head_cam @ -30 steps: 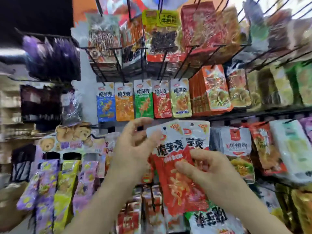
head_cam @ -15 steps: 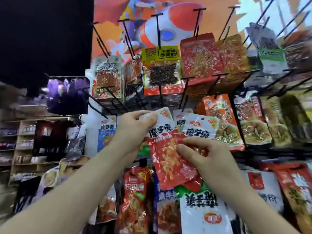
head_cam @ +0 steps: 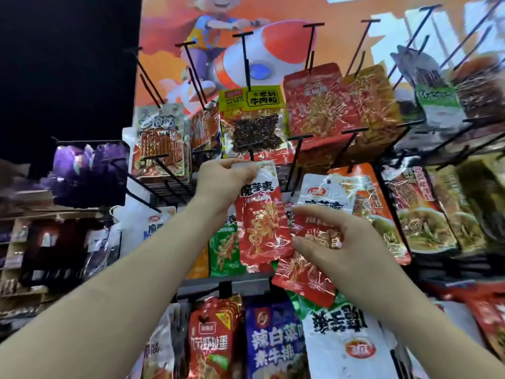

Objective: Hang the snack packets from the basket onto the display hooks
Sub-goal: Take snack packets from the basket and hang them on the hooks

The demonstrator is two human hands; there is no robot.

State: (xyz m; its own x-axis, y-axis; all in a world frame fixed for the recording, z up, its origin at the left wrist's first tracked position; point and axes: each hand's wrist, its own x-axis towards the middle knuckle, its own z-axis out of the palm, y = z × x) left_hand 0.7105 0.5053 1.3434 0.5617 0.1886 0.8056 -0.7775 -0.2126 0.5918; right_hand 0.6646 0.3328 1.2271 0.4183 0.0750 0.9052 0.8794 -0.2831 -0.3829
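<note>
Head view: the left hand [head_cam: 224,181] is raised at the rack, its grip pinching the white top edge of a red packet [head_cam: 262,225] between thumb and fingertips. The packet's long axis is near vertical, white header up, red end down and leaning slightly right, printed face to the camera. Its top sits just below a yellow-topped beef packet [head_cam: 251,119], near a black display hook [head_cam: 293,162]; cannot tell if it is on a hook. The right hand [head_cam: 336,242] is lower right, its grip pinching a bunch of packets [head_cam: 325,195] mid-length, white headers up, red ends down, overlapping the red packet's right edge. A green packet [head_cam: 224,250] hangs behind.
</note>
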